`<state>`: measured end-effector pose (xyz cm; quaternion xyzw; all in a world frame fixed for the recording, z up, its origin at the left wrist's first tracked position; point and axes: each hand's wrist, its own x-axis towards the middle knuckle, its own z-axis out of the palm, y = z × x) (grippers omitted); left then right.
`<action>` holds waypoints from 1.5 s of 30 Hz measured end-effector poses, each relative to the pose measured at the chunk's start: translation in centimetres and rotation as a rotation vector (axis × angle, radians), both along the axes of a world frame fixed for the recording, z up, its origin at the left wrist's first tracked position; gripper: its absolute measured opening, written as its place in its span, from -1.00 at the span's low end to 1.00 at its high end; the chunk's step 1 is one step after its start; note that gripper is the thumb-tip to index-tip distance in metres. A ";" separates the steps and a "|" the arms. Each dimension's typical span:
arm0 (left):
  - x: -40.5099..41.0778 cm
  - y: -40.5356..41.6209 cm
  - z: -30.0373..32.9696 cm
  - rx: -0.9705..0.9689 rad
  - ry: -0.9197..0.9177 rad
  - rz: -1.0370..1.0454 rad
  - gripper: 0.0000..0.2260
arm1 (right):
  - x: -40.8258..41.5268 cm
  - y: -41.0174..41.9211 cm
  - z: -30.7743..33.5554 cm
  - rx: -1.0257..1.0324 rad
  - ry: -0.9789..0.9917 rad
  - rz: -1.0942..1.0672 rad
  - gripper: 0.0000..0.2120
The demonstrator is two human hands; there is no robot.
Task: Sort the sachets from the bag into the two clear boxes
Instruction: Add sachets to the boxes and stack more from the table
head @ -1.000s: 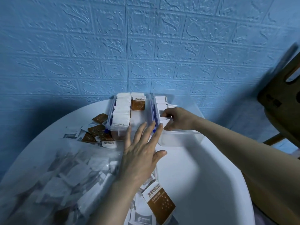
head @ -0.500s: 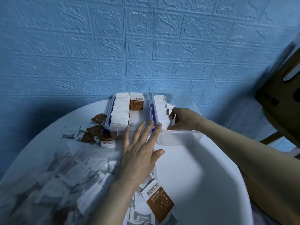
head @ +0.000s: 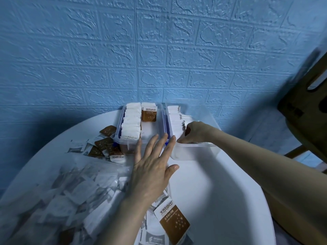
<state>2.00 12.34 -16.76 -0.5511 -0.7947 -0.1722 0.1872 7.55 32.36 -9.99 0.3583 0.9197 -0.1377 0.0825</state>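
Observation:
Two clear boxes stand side by side at the table's far edge. The left box [head: 161, 121] holds a row of white sachets [head: 131, 121] and a brown-and-white sachet [head: 149, 114]. The right box [head: 192, 152] holds a row of white sachets [head: 174, 115]. My right hand [head: 193, 132] is inside the right box, fingers curled against the near end of that row; whether it holds a sachet is hidden. My left hand [head: 153, 172] lies flat with spread fingers, fingertips at the boxes' near walls. A clear bag [head: 58, 197] full of sachets lies at the lower left.
Loose brown sachets [head: 104, 145] lie left of the boxes. A brown-and-white sachet [head: 174, 221] lies near the front edge by my left wrist. The round white table [head: 221, 200] ends against a blue brick-pattern wall. A brown chair [head: 307, 106] stands at the right.
My right hand has moved deeper into the right box, from its near wall up to the sachet row. My left hand has stayed in place.

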 end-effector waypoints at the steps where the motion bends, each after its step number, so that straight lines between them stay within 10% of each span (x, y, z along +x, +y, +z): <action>1: 0.0 0.0 0.0 -0.002 0.001 0.000 -0.41 | -0.1 -0.1 0.0 0.007 -0.053 0.010 -0.51; 11: 0.0 -0.1 0.1 -0.023 -0.006 0.011 -0.40 | -0.7 -1.3 0.1 0.106 -0.112 0.076 -0.73; 21: 0.0 -0.1 0.0 -0.010 -0.003 0.008 -0.41 | -0.4 0.5 -0.7 -0.069 -0.006 -0.027 -0.25; 45: 0.1 -0.1 0.0 -0.012 -0.010 -0.001 -0.41 | -0.6 1.4 -1.1 -0.159 0.003 0.036 -0.39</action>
